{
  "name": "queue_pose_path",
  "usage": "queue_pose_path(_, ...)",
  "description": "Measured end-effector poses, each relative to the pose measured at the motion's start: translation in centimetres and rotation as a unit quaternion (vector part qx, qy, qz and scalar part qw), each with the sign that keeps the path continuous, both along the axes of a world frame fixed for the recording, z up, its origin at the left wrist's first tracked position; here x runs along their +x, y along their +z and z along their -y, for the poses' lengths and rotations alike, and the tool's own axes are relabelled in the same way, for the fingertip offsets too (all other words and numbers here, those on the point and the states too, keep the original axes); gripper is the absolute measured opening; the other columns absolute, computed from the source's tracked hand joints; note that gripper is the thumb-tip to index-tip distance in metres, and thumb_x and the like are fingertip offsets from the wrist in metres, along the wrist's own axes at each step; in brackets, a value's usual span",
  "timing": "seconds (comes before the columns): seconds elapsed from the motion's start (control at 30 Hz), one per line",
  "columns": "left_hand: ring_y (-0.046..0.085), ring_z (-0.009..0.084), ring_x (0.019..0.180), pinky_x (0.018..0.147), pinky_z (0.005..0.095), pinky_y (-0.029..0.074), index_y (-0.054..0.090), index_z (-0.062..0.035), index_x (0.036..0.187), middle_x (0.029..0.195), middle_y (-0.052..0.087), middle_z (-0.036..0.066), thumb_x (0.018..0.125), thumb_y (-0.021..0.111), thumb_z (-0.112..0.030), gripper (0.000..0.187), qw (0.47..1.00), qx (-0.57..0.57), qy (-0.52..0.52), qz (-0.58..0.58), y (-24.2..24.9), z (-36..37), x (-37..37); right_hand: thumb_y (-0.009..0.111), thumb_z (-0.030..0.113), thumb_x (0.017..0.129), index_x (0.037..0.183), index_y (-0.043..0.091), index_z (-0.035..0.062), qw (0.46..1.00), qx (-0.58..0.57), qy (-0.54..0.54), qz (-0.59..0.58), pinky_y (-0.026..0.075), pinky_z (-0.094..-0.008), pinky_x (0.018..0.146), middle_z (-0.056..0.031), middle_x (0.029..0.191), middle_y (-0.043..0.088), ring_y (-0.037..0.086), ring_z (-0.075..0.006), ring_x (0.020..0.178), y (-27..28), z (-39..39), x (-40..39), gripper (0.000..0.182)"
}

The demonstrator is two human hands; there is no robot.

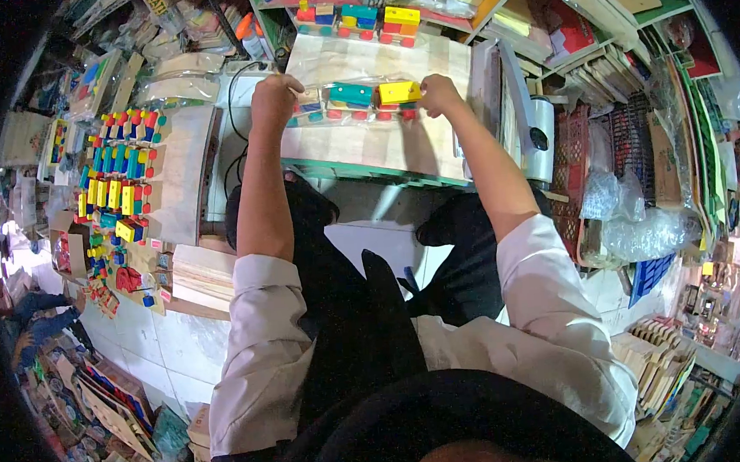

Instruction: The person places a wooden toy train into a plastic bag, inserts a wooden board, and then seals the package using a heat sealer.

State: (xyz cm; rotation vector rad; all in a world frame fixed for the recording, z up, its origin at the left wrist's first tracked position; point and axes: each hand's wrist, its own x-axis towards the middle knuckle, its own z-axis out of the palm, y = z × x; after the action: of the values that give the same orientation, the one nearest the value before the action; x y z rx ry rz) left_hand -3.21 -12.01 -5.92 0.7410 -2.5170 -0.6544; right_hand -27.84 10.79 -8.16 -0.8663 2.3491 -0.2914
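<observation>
A wooden toy train (351,96) with teal and yellow cars and red wheels lies across the pale wooden tabletop (340,145). Clear plastic film, seemingly a bag (306,95), surrounds it. At the left end, my left hand (274,100) is closed, with its fingers at the edge of the plastic. My right hand (444,96) is pinched closed at the right end, right beside the yellow car (399,92). What lies exactly between the fingers is partly hidden.
Another toy train (359,21) stands at the table's back edge. Rows of colored train parts (116,177) cover a side table on the left. A silver machine (539,143) stands right of the tabletop, near a red crate (568,145). Another person's legs (41,311) show at far left.
</observation>
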Motion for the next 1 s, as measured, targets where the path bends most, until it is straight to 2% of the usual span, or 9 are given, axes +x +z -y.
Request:
queue_pose_path(0.1,0.061,0.0364,0.081,0.074,0.0402,0.049,0.068,-0.0049,0.091,0.083,0.062,0.021,0.067,0.056,-0.001,0.027,0.992,-0.004,0.028,-0.124,0.8,-0.8,1.1,0.064,0.013,0.071,0.079,0.067,0.0026,0.972,-0.111,0.037,-0.202,0.053,-0.0295,0.051,-0.0108,0.065,0.065,0.063,-0.0189,0.049,0.8,-1.2,-0.8,0.013)
queue_pose_path(0.13,0.06,0.0358,0.086,0.077,0.0393,0.049,0.067,-0.0044,0.09,0.09,0.063,0.02,0.066,0.058,-0.002,0.026,0.991,-0.031,-0.001,-0.128,1.3,-0.3,1.6,0.061,0.009,0.071,0.07,0.068,0.0056,0.977,-0.15,-0.03,-0.151,0.052,-0.0296,0.052,-0.0099,0.059,0.063,0.063,-0.0173,0.05,1.8,-1.5,-1.1,0.008)
queue_pose_path(0.2,0.059,0.0353,0.091,0.08,0.0382,0.048,0.066,-0.0039,0.096,0.096,0.062,0.018,0.063,0.061,0.0,0.033,0.993,-0.037,0.019,-0.114,2.6,-0.6,2.4,0.058,0.013,0.069,0.072,0.068,0.0083,0.979,-0.15,-0.079,-0.111,0.052,-0.037,0.068,-0.0154,0.078,0.066,0.064,-0.031,0.069,4.6,-1.9,-0.2,0.011)
queue_pose_path(0.3,0.057,0.035,0.099,0.085,0.0368,0.047,0.061,-0.0043,0.108,0.106,0.059,0.018,0.06,0.064,0.001,0.048,0.994,-0.016,-0.026,-0.104,2.9,-1.2,2.8,0.059,0.011,0.069,0.07,0.068,0.0088,0.967,-0.109,0.037,-0.226,0.051,-0.0372,0.071,-0.0153,0.078,0.066,0.064,-0.0304,0.076,4.4,-2.3,0.0,0.009)
queue_pose_path(0.43,0.05,0.0318,0.115,0.097,0.0337,0.04,0.048,-0.0036,0.125,0.123,0.051,0.02,0.059,0.071,0.001,0.07,0.996,0.056,-0.062,-0.034,3.2,-1.6,3.3,0.058,0.008,0.069,0.072,0.067,0.008,0.972,-0.11,0.011,-0.208,0.051,-0.0383,0.073,-0.0159,0.079,0.065,0.064,-0.0307,0.079,4.3,-3.2,1.3,0.01)
queue_pose_path(0.63,0.053,0.0293,0.111,0.096,0.0322,0.042,0.056,-0.0068,0.117,0.12,0.056,0.016,0.063,0.07,-0.002,0.056,0.987,0.042,-0.147,-0.051,1.6,0.0,3.2,0.058,0.006,0.066,0.075,0.065,0.0067,0.951,-0.147,0.044,-0.27,0.05,-0.0413,0.071,-0.0176,0.078,0.064,0.063,-0.034,0.077,3.2,-4.6,-0.3,0.012)
queue_pose_path(0.73,0.061,0.0344,0.088,0.081,0.0361,0.049,0.067,-0.0081,0.096,0.094,0.065,0.017,0.064,0.065,-0.009,0.033,0.991,0.025,-0.093,-0.09,2.9,-1.1,2.7,0.057,0.003,0.066,0.073,0.065,0.0064,0.94,-0.198,-0.003,-0.279,0.05,-0.0415,0.068,-0.0185,0.075,0.063,0.062,-0.0347,0.074,4.6,-4.6,0.7,0.011)
queue_pose_path(0.93,0.064,0.0282,0.07,0.068,0.0343,0.05,0.069,-0.0103,0.092,0.083,0.066,0.017,0.069,0.06,-0.01,0.024,0.992,0.007,-0.064,-0.108,3.0,0.0,2.7,0.058,0.005,0.067,0.072,0.064,0.0062,0.937,-0.255,-0.039,-0.234,0.05,-0.0392,0.066,-0.0168,0.074,0.064,0.063,-0.0328,0.073,4.8,-3.7,0.5,0.008)
queue_pose_path(1.0,0.064,0.0269,0.073,0.07,0.0335,0.05,0.069,-0.0109,0.094,0.086,0.066,0.016,0.07,0.06,-0.009,0.025,0.996,0.029,-0.051,-0.062,4.2,-0.8,2.6,0.058,0.005,0.067,0.073,0.065,0.0068,0.939,-0.188,0.048,-0.283,0.049,-0.0397,0.067,-0.0162,0.075,0.064,0.063,-0.0325,0.074,5.1,-3.8,-0.5,0.009)
